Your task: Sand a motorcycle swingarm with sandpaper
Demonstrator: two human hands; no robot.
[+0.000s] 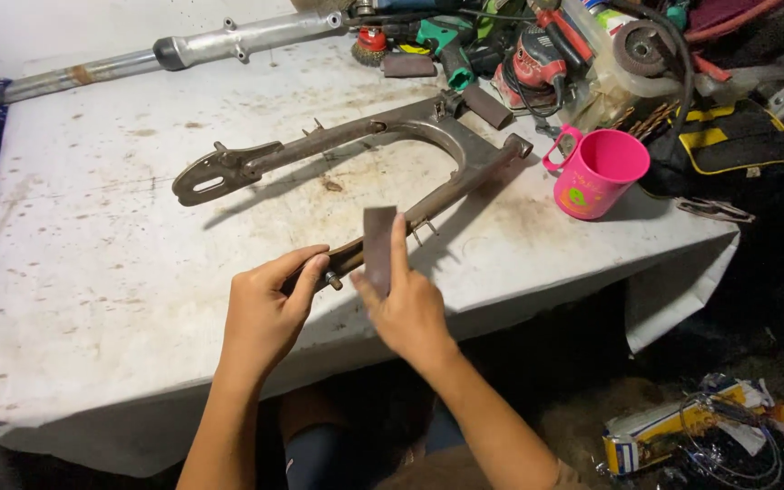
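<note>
A rusty U-shaped metal swingarm (pixel 338 145) lies on a stained white table (pixel 93 245). My left hand (pixel 265 308) grips the near end of its closer arm at the table's front edge, beside a small bolt. My right hand (pixel 406 304) holds a dark strip of sandpaper (pixel 378 245) upright, pinched between thumb and fingers, against that same arm.
A pink plastic mug (pixel 601 172) stands at the table's right corner. A long metal fork tube (pixel 165 54) lies along the back edge. Power tools and a wire-brush wheel (pixel 492 50) crowd the back right. A black-and-yellow bag (pixel 728 136) and floor clutter (pixel 691 436) sit right.
</note>
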